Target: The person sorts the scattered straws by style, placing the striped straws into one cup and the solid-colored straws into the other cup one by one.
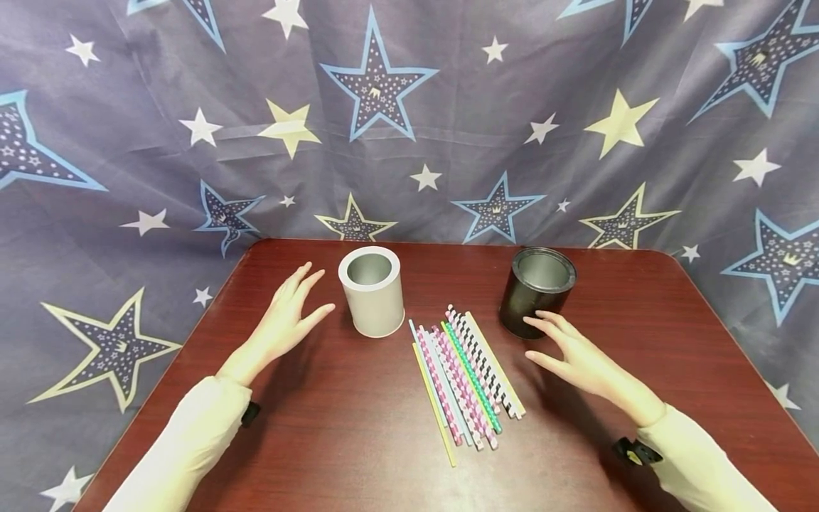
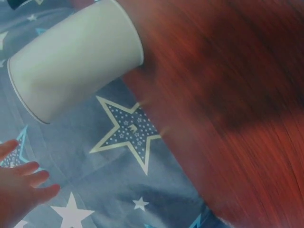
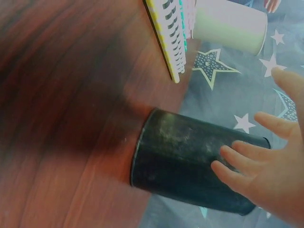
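Note:
My left hand (image 1: 288, 316) hovers left of a white cylindrical container (image 1: 377, 306), its fingers stretched out and holding nothing. On the other side, my right hand (image 1: 579, 359) is held with spread fingers just in front of a black cylindrical container (image 1: 536, 299); its fingertips overlap the lower wall in the head view. Both containers stand upright with open tops. Between them lies a bundle of paper straws (image 1: 461, 384), side by side, in yellow, blue, pink, green and black-and-white patterns. The right wrist view shows the black container (image 3: 190, 161) close by the right fingers.
Everything stands on a dark red wooden table (image 1: 307, 441). A grey-blue cloth (image 1: 441, 142) with star prints hangs behind the table's far edge and along its sides. Dark wrist devices sit at both cuffs, the right one (image 1: 636, 451) showing more fully.

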The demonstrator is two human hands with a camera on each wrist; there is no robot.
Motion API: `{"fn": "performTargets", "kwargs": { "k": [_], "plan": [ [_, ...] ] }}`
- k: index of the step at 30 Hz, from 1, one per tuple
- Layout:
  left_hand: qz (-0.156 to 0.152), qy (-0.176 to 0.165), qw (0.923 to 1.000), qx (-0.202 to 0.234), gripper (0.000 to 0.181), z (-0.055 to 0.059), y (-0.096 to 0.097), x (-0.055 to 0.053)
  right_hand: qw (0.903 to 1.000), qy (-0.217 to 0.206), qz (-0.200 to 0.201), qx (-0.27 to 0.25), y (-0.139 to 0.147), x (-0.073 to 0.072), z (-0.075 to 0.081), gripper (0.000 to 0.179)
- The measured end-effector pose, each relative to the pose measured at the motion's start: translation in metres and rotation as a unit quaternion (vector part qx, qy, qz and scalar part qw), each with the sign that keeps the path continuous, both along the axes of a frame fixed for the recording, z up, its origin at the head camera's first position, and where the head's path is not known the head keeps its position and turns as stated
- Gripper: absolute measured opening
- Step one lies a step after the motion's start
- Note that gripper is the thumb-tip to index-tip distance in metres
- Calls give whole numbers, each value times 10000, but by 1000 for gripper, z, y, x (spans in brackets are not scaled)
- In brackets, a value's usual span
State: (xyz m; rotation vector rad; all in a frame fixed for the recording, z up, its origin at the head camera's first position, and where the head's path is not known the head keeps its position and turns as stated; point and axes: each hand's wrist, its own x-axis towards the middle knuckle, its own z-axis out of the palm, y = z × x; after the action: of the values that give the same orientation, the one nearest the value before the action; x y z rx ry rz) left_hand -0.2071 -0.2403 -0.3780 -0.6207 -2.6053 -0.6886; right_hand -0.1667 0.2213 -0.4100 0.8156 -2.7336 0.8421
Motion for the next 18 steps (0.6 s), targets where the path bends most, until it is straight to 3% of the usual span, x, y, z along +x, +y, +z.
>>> {"fn": "performTargets", "kwargs": {
  "k": [9, 18],
  "plan": [
    [-135, -5, 9979, 630, 52, -4, 12, -11, 9940, -861, 416, -528, -12, -23, -20, 46],
    [-125, 310, 9910, 1295, 42, -7, 19, -17, 9673, -1985, 960, -1250, -24, -44, -33, 39]
  ]
}}
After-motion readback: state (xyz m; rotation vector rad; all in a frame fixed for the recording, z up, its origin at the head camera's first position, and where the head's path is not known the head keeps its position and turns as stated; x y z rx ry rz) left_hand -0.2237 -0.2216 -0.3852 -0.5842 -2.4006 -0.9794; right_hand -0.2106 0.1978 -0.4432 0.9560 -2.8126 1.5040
